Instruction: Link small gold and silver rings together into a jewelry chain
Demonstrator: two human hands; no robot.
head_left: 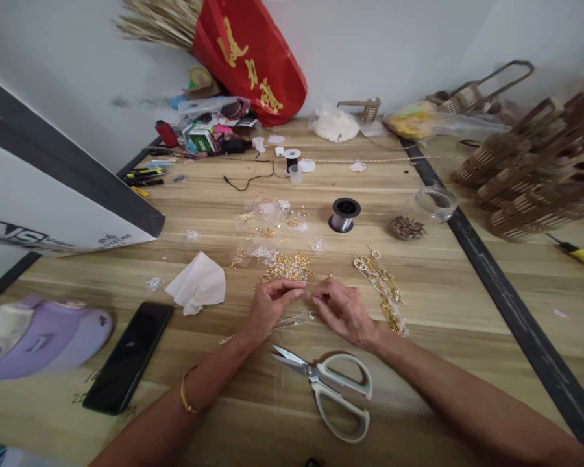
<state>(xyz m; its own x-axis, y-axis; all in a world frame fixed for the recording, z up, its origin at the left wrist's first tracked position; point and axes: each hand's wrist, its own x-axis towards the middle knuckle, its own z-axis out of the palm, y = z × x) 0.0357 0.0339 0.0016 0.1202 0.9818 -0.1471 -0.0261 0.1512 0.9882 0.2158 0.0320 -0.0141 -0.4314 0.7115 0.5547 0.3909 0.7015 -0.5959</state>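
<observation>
My left hand [272, 305] and my right hand [343, 310] face each other just above the table, fingertips pinched and a small gap apart. What each pinch holds is too small to make out; a thin tip sticks up by my right fingers. Behind my left fingers lies a heap of gold and silver beads [289, 266]. Under and between my hands rests a silver chain [292, 320] with a ring at its end. Gold and silver chains [384, 285] lie right of my right hand. Nearer me are scissors [316, 373], blades spread and pointing left.
A wire spool [343, 217], a jar on its side [431, 207] with dark beads and small bags of parts [267, 211] lie behind. At left are a tissue [198, 284], a phone [129, 357], a purple visor [53, 340] and a large box [53, 194]. Woven baskets [525, 181] stand right.
</observation>
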